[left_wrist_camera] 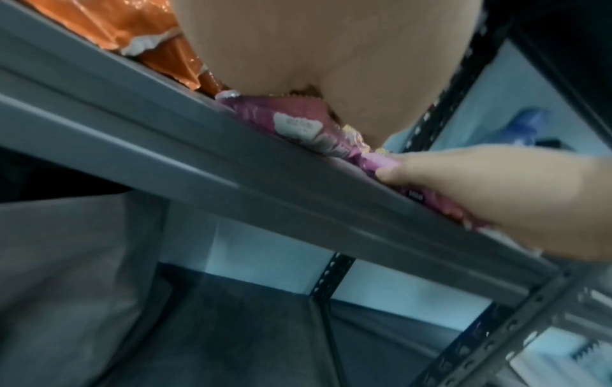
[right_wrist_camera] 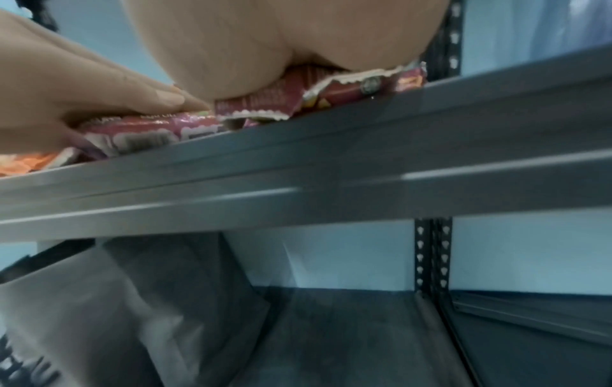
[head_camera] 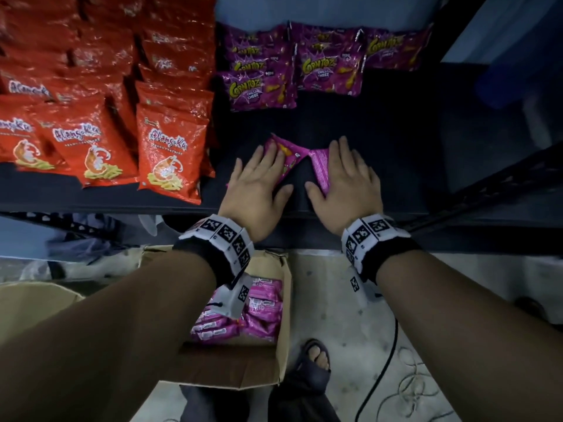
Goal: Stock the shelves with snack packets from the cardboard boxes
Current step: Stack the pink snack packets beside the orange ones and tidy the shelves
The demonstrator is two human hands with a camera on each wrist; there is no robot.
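Observation:
Two purple snack packets lie on the dark shelf [head_camera: 390,138] near its front edge. My left hand [head_camera: 262,169] lies flat with straight fingers on the left packet [head_camera: 288,156]. My right hand [head_camera: 347,169] lies flat on the right packet [head_camera: 321,169]. The packets meet at a corner between my hands. In the left wrist view my left hand [left_wrist_camera: 314,52] presses a packet [left_wrist_camera: 298,123] onto the shelf edge [left_wrist_camera: 198,162]. The right wrist view shows my right hand [right_wrist_camera: 281,39] on its packet [right_wrist_camera: 265,102]. An open cardboard box [head_camera: 268,370] on the floor holds more purple packets [head_camera: 262,315].
Stacks of purple packets [head_camera: 329,71] stand at the shelf's back, and red snack packets [head_camera: 170,147] fill the left side. A slotted metal post [head_camera: 502,184] bounds the right. Below are a second box [head_camera: 30,303], a sandalled foot [head_camera: 316,354] and a black cable [head_camera: 384,370].

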